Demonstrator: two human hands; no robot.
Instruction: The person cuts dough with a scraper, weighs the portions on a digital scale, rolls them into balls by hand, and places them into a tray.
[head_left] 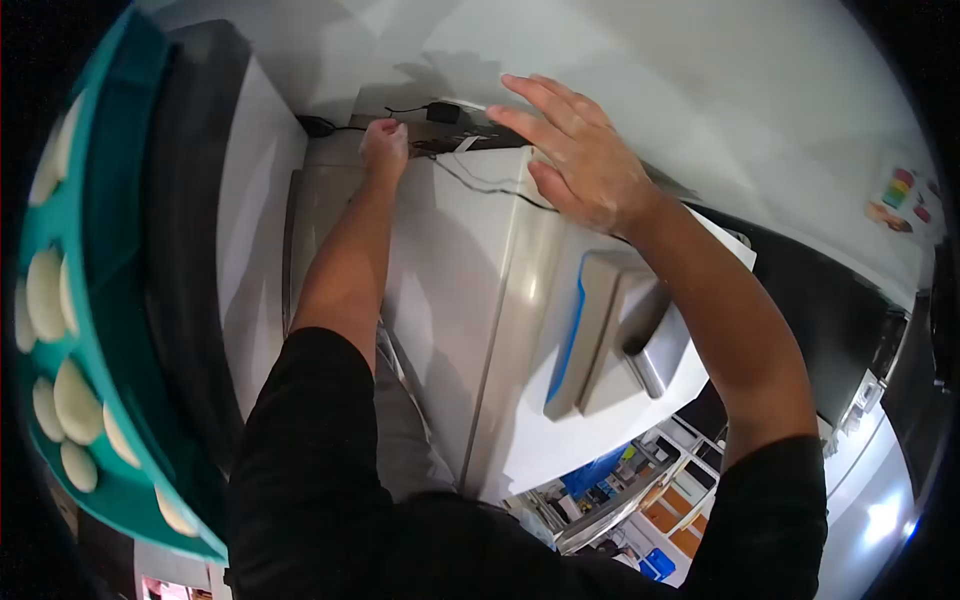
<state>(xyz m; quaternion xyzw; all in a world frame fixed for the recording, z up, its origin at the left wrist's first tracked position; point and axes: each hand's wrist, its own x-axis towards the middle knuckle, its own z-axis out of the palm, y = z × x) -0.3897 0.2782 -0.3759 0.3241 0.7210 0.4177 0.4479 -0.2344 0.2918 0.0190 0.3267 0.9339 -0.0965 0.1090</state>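
Note:
My left hand (385, 145) is closed near the wall, its fingers pressed together beside thin dark cables; what they hold, if anything, is too small to make out. My right hand (575, 150) has its fingers spread, holding nothing, raised over the corner of a white cabinet-like box (455, 240). A black cable (480, 188) runs across the top of that box, below my right hand. Between the hands, by the wall, lies a small black adapter (443, 112).
On the left stands a teal tray (95, 340) with several pale oval pieces, beside a dark grey panel (190, 230). A beige holder with a blue edge (600, 330) sits on the white box's side. Shelves with blue bins (655, 563) show at the lower right.

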